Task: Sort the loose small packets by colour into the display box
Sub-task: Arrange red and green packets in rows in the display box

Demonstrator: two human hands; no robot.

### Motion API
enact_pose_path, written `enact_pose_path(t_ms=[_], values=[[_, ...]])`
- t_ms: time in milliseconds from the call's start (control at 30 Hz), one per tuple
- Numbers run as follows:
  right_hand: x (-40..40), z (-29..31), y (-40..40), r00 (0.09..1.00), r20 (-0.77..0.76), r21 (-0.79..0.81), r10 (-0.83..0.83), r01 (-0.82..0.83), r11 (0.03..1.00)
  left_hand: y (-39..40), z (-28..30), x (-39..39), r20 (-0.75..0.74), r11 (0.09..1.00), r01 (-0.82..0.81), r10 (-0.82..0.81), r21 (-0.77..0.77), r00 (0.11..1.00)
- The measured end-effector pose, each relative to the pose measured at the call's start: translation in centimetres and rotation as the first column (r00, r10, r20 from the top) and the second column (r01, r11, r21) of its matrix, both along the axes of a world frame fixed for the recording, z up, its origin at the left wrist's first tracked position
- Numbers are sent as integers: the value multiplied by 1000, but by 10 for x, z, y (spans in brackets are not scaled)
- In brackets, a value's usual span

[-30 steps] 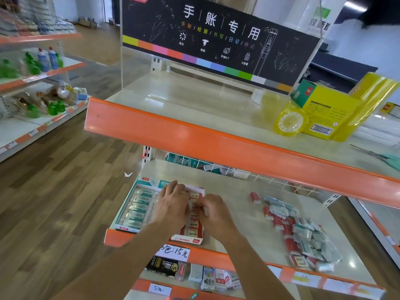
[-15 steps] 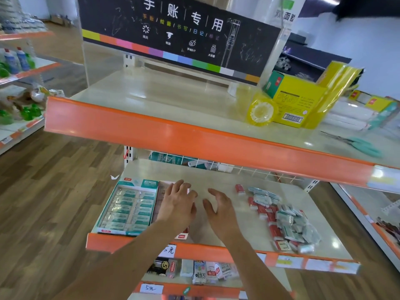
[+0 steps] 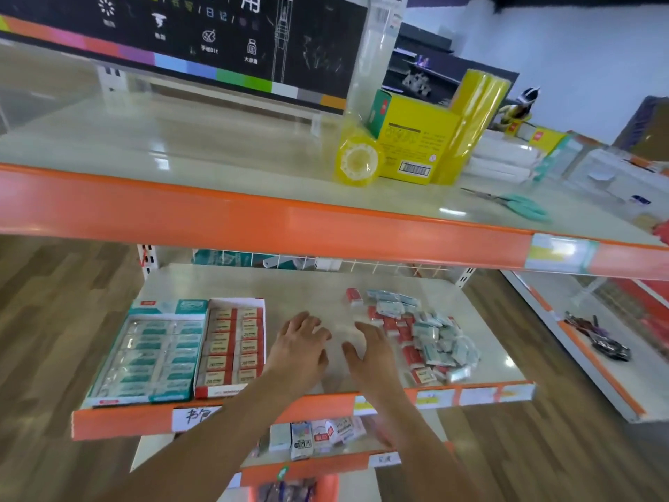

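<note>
On the middle shelf [image 3: 311, 295] a teal display box [image 3: 148, 353] full of teal packets stands at the left, with a red display box [image 3: 231, 346] of red-and-cream packets touching its right side. A pile of loose red and pale-blue packets [image 3: 420, 335] lies at the right. My left hand [image 3: 300, 346] hovers over bare shelf just right of the red box, fingers spread, holding nothing. My right hand [image 3: 369, 353] is beside it, fingers straight, empty, just left of the pile.
The orange-edged upper shelf [image 3: 289, 226] overhangs the working shelf and carries a yellow tape roll [image 3: 358, 161], a yellow box [image 3: 412, 143] and teal scissors [image 3: 521, 206]. A lower shelf holds small cartons [image 3: 315, 436]. A neighbouring shelf [image 3: 593, 360] stands at the right.
Both hands have left the red box and moved right over the bare shelf toward the loose pile. The camera has also swung right and closer.
</note>
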State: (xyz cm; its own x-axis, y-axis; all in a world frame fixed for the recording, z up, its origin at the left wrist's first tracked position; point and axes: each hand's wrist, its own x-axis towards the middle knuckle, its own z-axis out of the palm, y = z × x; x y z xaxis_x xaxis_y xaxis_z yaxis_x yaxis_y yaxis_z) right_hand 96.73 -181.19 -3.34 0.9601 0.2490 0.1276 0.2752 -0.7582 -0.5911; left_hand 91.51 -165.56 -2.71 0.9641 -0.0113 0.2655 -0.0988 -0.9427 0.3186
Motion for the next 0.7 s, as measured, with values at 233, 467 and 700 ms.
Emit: enact_pose_path(t_ms=[233,467,700], values=[[3,-5,-30,997,-35,-31,-63,62,998,-20,-13,2,36,998,26,-24,-52,999],[5,-14,-40,997,-23,-41,-79,78,996,-26,-26,5,65,996,27,-22,-80,998],[10,-18,-38,997,10,-117,-70,71,991,-20,-37,-1,62,987,-5,15,-163,998]])
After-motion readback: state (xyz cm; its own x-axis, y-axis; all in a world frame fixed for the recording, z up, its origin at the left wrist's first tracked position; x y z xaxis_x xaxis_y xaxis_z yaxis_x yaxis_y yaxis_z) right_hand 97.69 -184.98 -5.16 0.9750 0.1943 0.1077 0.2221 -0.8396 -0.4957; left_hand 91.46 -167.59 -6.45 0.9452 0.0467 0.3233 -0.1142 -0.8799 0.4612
